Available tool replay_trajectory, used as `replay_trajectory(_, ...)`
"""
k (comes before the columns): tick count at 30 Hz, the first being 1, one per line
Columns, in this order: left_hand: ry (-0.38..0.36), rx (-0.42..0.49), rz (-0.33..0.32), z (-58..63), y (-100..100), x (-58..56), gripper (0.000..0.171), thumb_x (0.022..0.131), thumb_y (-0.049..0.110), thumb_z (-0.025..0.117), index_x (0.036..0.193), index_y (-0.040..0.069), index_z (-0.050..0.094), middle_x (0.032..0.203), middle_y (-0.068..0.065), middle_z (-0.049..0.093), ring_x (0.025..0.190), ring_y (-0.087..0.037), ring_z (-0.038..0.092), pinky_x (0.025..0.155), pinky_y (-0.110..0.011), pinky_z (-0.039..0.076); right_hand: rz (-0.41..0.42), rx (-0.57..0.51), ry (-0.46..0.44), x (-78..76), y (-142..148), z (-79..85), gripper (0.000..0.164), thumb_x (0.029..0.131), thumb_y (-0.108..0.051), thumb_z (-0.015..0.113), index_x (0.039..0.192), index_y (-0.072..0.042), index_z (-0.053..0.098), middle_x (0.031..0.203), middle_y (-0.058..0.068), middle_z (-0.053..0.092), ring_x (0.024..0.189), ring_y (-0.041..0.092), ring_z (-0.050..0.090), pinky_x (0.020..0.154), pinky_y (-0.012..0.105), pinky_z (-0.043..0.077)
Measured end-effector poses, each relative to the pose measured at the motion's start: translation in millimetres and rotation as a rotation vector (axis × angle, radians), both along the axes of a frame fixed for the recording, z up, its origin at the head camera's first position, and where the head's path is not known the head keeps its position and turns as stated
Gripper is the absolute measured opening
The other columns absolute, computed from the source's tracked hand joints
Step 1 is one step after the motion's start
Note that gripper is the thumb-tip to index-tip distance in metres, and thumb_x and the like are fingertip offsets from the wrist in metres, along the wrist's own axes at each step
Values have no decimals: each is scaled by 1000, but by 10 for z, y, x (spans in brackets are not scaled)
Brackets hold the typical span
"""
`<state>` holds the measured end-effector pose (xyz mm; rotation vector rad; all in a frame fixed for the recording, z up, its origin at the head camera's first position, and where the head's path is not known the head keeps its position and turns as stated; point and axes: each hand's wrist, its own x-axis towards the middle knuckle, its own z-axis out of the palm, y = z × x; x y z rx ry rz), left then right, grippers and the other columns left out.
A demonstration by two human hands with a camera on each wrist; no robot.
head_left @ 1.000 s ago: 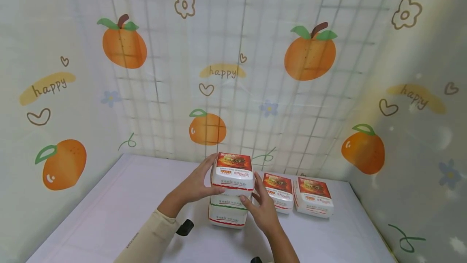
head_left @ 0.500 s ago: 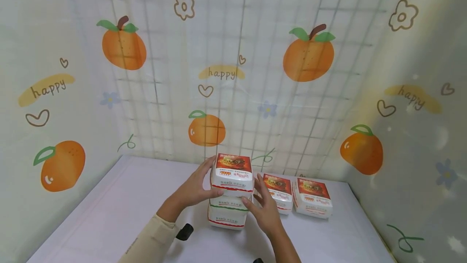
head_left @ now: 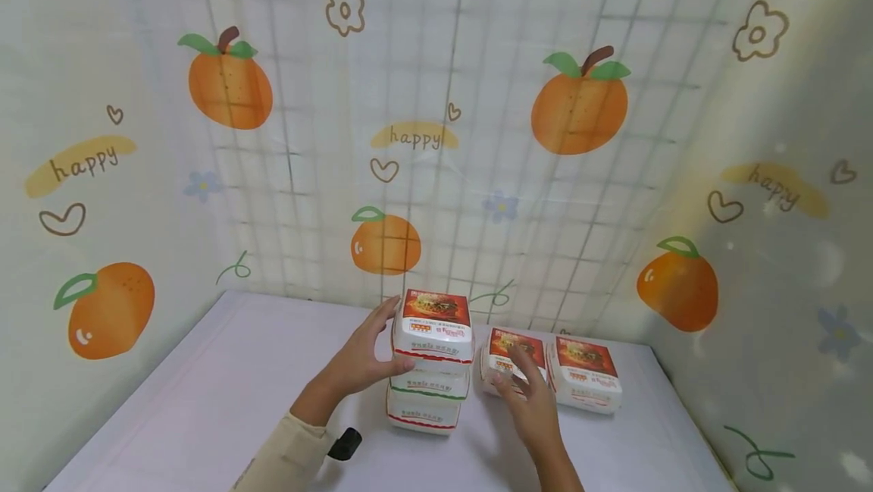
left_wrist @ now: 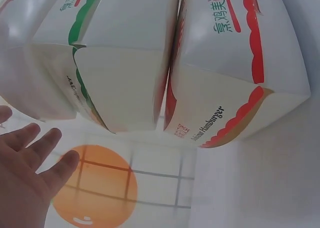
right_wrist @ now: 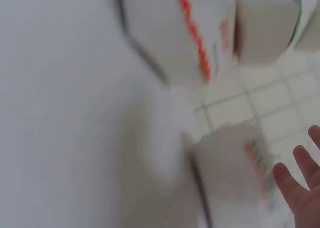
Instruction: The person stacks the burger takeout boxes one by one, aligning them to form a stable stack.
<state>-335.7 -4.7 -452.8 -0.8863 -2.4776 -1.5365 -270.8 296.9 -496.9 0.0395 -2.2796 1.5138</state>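
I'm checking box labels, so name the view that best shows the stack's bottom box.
The left wrist view: though cropped, the bottom box is large, its Hamburger lettering readable. The head view shows its front, smaller; the right wrist view, cropped and blurred.

The top box [head_left: 436, 331] is white, with a red lid panel around a yellow-and-brown picture, orange and pink lettering, and a wavy red line. A wavy green line crosses the white middle box [head_left: 430, 384]; the white bottom box [head_left: 423, 410] pairs a wavy red line with green, red-underlined lettering. Red panels mark the near-stack box [head_left: 501, 346] and the far-right box [head_left: 586, 374], both white. The backdrop [head_left: 477, 60] is whitish, patterned with oranges, green leaves, brown-outlined hearts and flowers, and blue blossoms. The sleeve [head_left: 286, 452] is beige, the table [head_left: 273, 348] pale lilac-white.
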Motion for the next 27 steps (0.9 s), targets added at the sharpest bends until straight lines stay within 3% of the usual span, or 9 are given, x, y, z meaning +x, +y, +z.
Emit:
replay_trajectory(4, 17, 23, 14, -5, -13, 11, 101, 76, 55, 77, 156, 29, 20, 154, 5, 29, 134, -30, 37, 102, -57, 37, -110, 49, 21, -1, 128, -76, 63, 87, -22, 76, 143, -12, 48, 138, 11, 53, 123, 27, 52, 95, 33, 48)
replay_trajectory(7, 10, 32, 15, 8, -30, 22, 101, 76, 53, 77, 156, 27, 21, 156, 4, 27, 135, -33, 37, 101, -60, 36, -198, 103, 65, -11, 189, -118, 60, 85, -23, 78, 138, -11, 54, 128, 9, 60, 112, 23, 57, 86, 28, 49)
replay_trajectory(11, 29, 51, -8, -13, -38, 37, 100, 77, 50, 77, 156, 24, 22, 157, 4, 25, 137, -31, 34, 102, -59, 35, -306, 190, 81, -8, 280, -157, 54, 83, -23, 80, 131, -10, 60, 127, 10, 61, 110, 25, 55, 89, 42, 46)
replay_trajectory(15, 60, 49, -8, -13, -44, 78, 99, 77, 50, 77, 156, 25, 23, 158, 6, 23, 139, -25, 30, 103, -58, 35, -356, 282, 100, 0, 368, -180, 51, 80, -20, 82, 126, -8, 64, 126, 17, 60, 108, 33, 55, 90, 51, 42)
replay_trajectory(19, 98, 38, 20, 40, -32, 114, 99, 76, 53, 77, 155, 28, 23, 158, 7, 23, 142, -22, 25, 104, -63, 31, -316, 322, 98, -16, 439, -189, 52, 79, -18, 82, 126, -5, 64, 133, 19, 56, 121, 38, 47, 100, 55, 34)
replay_trajectory(24, 101, 2, 39, 70, -11, 114, 98, 76, 59, 74, 154, 39, 20, 158, 14, 20, 144, -17, 19, 104, -63, 29, -169, 390, -27, -68, 481, -221, 70, 84, -27, 78, 142, -3, 49, 150, 20, 37, 138, 42, 27, 108, 61, 22)
replay_trajectory(27, 99, -29, 37, 66, -26, 110, 97, 76, 62, 73, 153, 44, 17, 158, 16, 16, 144, -15, 18, 104, -64, 29, -109, 464, -53, -95, 490, -261, 77, 85, -32, 77, 146, -2, 42, 151, 22, 35, 139, 45, 25, 108, 62, 21)
